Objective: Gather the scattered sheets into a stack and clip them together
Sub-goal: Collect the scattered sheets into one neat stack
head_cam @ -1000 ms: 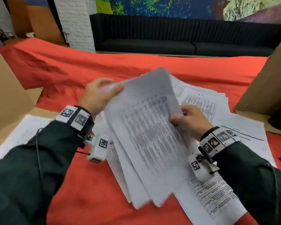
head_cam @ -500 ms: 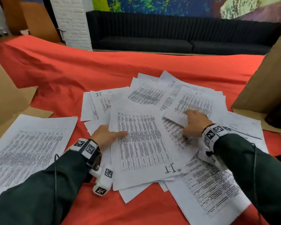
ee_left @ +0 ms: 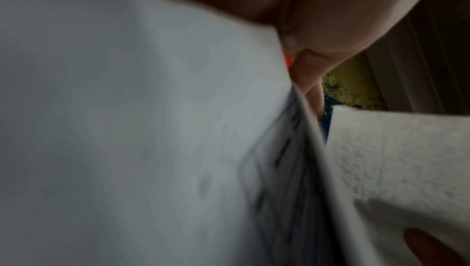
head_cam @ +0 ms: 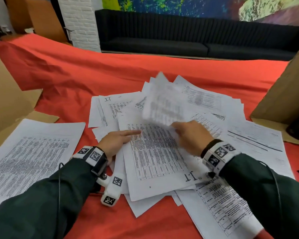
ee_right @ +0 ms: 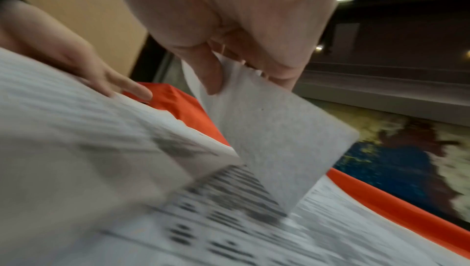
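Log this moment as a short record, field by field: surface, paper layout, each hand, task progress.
surface: red cloth
main pile: printed sheets overlapping loosely at centre, not squared
stray sheet: one page lying apart on the left
left hand: left hand flat on the pile, fingers straight
right hand: right hand pinching a lifted sheet, blurred
clip: a small dark item at the right edge; too little shows to tell what it is
progress: sheets not yet stacked, nothing clipped
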Tool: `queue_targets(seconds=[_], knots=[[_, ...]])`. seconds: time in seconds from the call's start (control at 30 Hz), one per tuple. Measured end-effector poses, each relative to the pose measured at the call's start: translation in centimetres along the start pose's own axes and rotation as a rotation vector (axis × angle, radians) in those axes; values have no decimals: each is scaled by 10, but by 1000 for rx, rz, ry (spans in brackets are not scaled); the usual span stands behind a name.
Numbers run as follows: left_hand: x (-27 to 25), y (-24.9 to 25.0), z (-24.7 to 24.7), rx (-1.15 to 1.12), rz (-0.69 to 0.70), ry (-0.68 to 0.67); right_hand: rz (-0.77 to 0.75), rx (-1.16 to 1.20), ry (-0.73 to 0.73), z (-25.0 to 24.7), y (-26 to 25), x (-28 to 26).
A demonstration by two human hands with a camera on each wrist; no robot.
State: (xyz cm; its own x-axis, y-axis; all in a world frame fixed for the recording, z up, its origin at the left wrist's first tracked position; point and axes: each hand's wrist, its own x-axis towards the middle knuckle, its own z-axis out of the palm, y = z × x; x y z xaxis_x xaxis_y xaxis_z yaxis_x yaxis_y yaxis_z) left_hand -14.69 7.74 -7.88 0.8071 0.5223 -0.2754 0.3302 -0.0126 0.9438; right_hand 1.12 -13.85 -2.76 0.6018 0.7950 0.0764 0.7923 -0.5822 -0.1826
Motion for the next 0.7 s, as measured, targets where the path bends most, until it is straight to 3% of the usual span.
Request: queue_targets(seconds=[0.13,0.27,0.33,0.4,0.47,0.57,0.7], knots=[[-1,5,0,-414,-130,1,-216,-13,-332,4,-26,-23],[6,-5,-5,-260,-99,65,-254,180,-508,-14,-21,-32],[13,-16,-9,-157,-103,97,-146,359,-467,-24,-2,-26],[15,-18,-13,-108,-113,64,20,391,-307,-26,28,-12],[13,-17,-15,-91,-104,27,185,236,-218,-22,62,1],[6,-10,-12,-51,-96,-43,374,-6,-266,-12,104,10],[4,-7,-9,17,-81,-114,660,-65,-204,-1,147,4]])
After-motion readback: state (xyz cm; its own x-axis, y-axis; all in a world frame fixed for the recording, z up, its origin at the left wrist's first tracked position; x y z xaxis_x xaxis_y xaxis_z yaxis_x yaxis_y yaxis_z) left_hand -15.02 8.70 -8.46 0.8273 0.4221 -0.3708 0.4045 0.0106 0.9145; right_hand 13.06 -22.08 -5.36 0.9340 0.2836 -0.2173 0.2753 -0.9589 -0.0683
